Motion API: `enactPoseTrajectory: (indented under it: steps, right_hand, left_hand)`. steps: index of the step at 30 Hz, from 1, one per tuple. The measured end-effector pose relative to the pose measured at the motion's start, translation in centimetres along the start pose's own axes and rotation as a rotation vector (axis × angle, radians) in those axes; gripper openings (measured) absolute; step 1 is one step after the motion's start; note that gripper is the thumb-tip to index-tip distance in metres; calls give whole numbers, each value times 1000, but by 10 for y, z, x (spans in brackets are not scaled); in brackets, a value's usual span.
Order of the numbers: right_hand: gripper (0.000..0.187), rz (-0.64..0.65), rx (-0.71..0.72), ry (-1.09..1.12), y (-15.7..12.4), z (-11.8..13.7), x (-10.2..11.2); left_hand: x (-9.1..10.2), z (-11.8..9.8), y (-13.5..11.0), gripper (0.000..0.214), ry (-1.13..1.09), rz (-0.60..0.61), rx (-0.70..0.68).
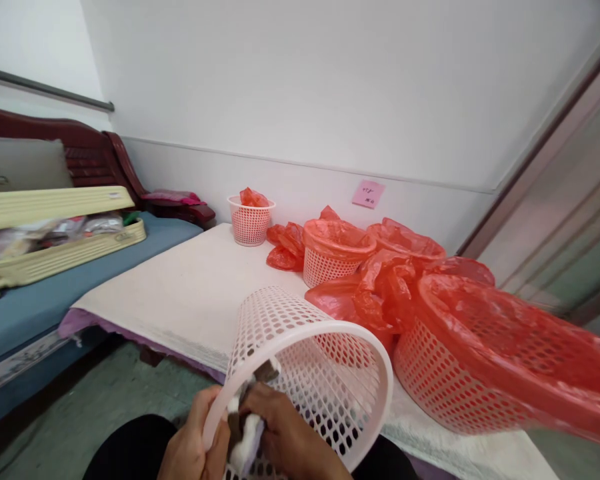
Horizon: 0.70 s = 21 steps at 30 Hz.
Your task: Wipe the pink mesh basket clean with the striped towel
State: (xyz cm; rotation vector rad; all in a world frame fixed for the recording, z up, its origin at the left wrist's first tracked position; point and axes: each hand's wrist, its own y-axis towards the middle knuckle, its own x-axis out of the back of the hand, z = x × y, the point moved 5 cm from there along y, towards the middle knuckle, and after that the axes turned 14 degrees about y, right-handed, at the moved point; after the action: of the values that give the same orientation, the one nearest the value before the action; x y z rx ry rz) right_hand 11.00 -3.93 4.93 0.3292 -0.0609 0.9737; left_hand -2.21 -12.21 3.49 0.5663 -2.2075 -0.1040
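Observation:
A pale pink perforated plastic basket [325,360] lies tilted on its side at the bottom centre, its mouth facing me. My left hand [193,443] grips its rim from outside. Inside the basket, my right hand [287,437] presses a white and brown cloth [250,427] against the wall near the rim. Both hands sit low in the view, above my dark-clothed lap.
A white-covered table [190,287] holds several pink baskets lined with red plastic bags [485,347], one small basket [250,223] at the back and loose red bags [286,247]. On the left stand a blue-cushioned wooden bench [45,300] and an open cream case [55,253].

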Motion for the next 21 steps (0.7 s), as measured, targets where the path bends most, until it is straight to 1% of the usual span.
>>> enactPoseTrajectory:
  steps: [2,4,5,7,9,10,11,13,14,15,16,19,21]
  right_hand:
    - [22,-17,9,-158,-16,1,-1]
    - [9,-74,-20,-417,-28,-7,1]
    - [6,-96,-30,-553,-34,-13,2]
    - [12,-96,-5,-751,-43,-25,-1]
    - [14,-69,99,-824,-50,-35,-13]
    - [14,-83,172,-832,-54,-39,-20]
    - [14,-127,254,-834,-58,-42,-27]
    - [12,-304,398,-848,-65,-47,-37]
    - [9,-380,443,-861,-68,-50,-41]
    - [5,-426,457,-883,-70,-54,-43]
    - [5,-431,462,-913,-72,-56,-44]
    - [22,-367,429,-1017,-72,-58,-41]
    - [26,-380,440,-1058,-72,-54,-37]
  left_hand:
    - [5,-2,8,27,20,-23,20]
    - [9,-3,16,31,28,-21,63]
    - [10,-3,20,33,24,-17,79]
    - [13,-3,26,36,3,-26,87]
    - [15,-3,29,38,-22,-34,87]
    - [15,-2,30,39,-33,-33,94]
    - [15,-1,31,39,-40,-26,106]
    - [14,0,31,37,-44,0,131]
    - [14,1,31,35,-43,15,140]
    - [14,0,31,33,-42,26,143]
    - [14,0,31,32,-46,32,141]
    - [15,-5,33,30,-78,38,119]
    - [17,-10,35,30,-95,35,107]
